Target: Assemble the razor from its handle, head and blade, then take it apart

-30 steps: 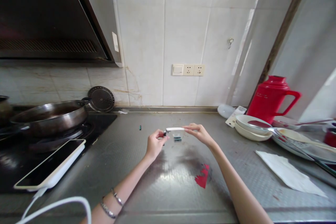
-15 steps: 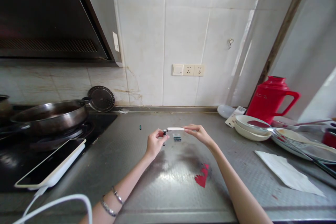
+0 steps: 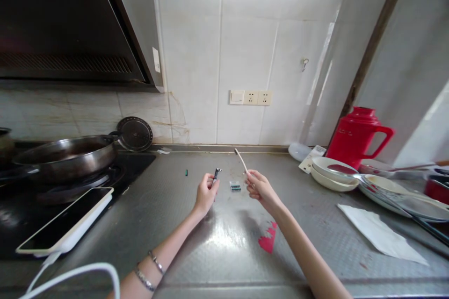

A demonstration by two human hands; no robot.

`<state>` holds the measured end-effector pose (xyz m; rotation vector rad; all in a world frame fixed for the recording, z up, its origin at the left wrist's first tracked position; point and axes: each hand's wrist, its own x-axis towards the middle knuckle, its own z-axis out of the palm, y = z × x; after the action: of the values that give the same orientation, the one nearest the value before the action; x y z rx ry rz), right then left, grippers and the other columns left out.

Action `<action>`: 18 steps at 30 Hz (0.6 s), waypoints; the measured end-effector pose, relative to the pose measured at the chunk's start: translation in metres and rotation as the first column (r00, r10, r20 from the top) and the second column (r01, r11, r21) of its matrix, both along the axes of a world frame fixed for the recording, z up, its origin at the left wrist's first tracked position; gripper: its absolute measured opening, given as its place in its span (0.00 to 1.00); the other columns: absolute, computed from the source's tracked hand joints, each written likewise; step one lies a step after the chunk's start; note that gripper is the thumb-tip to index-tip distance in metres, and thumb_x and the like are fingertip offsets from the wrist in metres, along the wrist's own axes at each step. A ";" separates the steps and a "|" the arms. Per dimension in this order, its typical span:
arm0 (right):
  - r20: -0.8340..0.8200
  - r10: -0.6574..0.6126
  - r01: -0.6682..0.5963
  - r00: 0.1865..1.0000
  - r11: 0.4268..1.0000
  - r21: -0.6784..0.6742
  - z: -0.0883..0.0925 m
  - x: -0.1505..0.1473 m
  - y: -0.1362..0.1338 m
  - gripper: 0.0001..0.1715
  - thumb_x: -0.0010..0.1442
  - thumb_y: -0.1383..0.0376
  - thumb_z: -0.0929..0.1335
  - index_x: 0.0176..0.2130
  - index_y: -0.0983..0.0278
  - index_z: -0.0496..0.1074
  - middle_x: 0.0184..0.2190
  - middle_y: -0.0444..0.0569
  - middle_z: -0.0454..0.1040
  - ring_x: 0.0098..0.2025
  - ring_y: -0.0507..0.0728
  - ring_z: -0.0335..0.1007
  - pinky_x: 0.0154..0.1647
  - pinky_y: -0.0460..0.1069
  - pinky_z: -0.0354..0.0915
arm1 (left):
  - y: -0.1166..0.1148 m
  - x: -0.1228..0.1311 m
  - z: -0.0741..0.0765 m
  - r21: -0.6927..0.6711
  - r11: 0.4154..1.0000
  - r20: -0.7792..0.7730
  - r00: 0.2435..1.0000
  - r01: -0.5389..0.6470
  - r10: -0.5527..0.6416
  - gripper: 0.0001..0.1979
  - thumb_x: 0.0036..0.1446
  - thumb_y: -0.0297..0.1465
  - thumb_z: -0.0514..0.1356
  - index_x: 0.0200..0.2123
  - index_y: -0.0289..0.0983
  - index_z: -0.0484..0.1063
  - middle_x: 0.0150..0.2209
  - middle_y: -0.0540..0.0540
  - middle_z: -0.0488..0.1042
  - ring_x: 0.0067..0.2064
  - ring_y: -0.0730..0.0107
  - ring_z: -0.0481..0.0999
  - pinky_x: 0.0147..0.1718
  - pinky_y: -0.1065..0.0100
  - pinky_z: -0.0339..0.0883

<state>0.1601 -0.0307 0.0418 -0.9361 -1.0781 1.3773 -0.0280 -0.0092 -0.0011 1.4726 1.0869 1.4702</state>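
My left hand (image 3: 206, 194) is closed in a pinch on a small dark razor head (image 3: 216, 173), held just above the steel counter (image 3: 224, 238). My right hand (image 3: 258, 187) is closed round a thin white handle (image 3: 241, 159) that points up and to the left, apart from the dark piece. Between the two hands a small pack of dark cartridges (image 3: 235, 186) lies on the counter. A tiny dark green piece (image 3: 186, 172) lies further left.
A pan (image 3: 66, 155) sits on the stove at left, with a phone (image 3: 63, 222) on a white cable beside it. Bowls and plates (image 3: 333, 171), a red jug (image 3: 354, 136) and a paper napkin (image 3: 380, 232) are at right. A red scrap (image 3: 267, 239) lies near my right forearm.
The white handle and the dark head were joined in a level line between my hands; now they are apart, the handle tilted up in my right hand, the head in my left.
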 end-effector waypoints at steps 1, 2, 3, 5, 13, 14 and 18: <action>-0.060 0.039 -0.042 0.997 0.998 -0.048 -0.001 -0.005 -0.008 0.22 0.44 0.53 0.71 0.34 0.60 0.61 0.18 0.34 0.57 0.13 0.41 0.38 0.12 0.39 0.34 | 0.000 0.000 -0.001 0.009 1.000 -0.006 1.000 -0.026 0.026 0.14 0.49 0.41 0.57 0.32 0.38 0.62 0.15 0.60 0.60 0.13 0.81 0.55 0.14 0.77 0.47; -0.110 0.063 -0.073 0.992 0.994 -0.085 -0.003 -0.011 -0.016 0.22 0.44 0.54 0.71 0.33 0.60 0.61 0.18 0.34 0.57 0.13 0.41 0.38 0.12 0.39 0.32 | 0.000 0.001 -0.001 0.022 0.999 -0.012 0.999 -0.049 0.049 0.14 0.49 0.42 0.57 0.32 0.37 0.63 0.15 0.60 0.59 0.13 0.81 0.55 0.14 0.77 0.47; -0.149 0.075 -0.092 0.986 0.989 -0.112 -0.006 -0.016 -0.024 0.22 0.43 0.55 0.71 0.34 0.60 0.61 0.18 0.34 0.57 0.13 0.41 0.38 0.12 0.39 0.31 | 0.000 0.001 -0.001 0.034 0.997 -0.015 0.998 -0.063 0.064 0.14 0.49 0.42 0.57 0.32 0.37 0.64 0.15 0.59 0.58 0.14 0.81 0.55 0.15 0.77 0.47; -0.185 0.078 -0.105 0.980 0.984 -0.142 -0.011 -0.026 -0.036 0.24 0.44 0.56 0.71 0.39 0.59 0.62 0.18 0.35 0.58 0.13 0.41 0.38 0.12 0.39 0.31 | -0.002 0.001 0.000 0.036 0.997 -0.003 0.997 -0.071 0.071 0.17 0.51 0.45 0.54 0.31 0.36 0.67 0.16 0.57 0.58 0.15 0.80 0.56 0.16 0.76 0.48; -0.168 0.017 -0.039 0.986 0.991 -0.128 -0.018 -0.058 -0.056 0.41 0.43 0.56 0.71 0.56 0.56 0.59 0.18 0.35 0.56 0.14 0.42 0.39 0.13 0.40 0.33 | -0.010 0.004 0.002 -0.002 1.000 0.061 0.998 -0.031 0.031 0.19 0.55 0.46 0.49 0.29 0.36 0.66 0.17 0.56 0.57 0.16 0.80 0.55 0.13 0.76 0.49; -0.169 0.007 -0.029 0.986 0.991 -0.129 -0.019 -0.062 -0.061 0.43 0.43 0.55 0.71 0.57 0.57 0.58 0.18 0.34 0.56 0.14 0.42 0.39 0.13 0.40 0.33 | -0.010 0.004 0.002 0.005 1.000 0.055 0.998 -0.025 0.025 0.19 0.55 0.46 0.49 0.29 0.36 0.66 0.18 0.56 0.56 0.16 0.80 0.55 0.13 0.77 0.49; -0.201 -0.049 0.026 0.978 0.993 -0.117 -0.026 -0.074 -0.080 0.44 0.46 0.54 0.69 0.59 0.58 0.55 0.17 0.34 0.54 0.14 0.42 0.37 0.14 0.40 0.32 | -0.012 0.006 0.001 0.031 0.999 0.051 0.999 -0.021 0.019 0.18 0.55 0.46 0.49 0.30 0.36 0.65 0.18 0.57 0.55 0.16 0.80 0.55 0.11 0.77 0.51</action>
<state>0.0862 -0.1109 0.0156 -0.8713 -0.8308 1.4809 -0.0223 -0.0207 0.0003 1.4420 1.0554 1.5369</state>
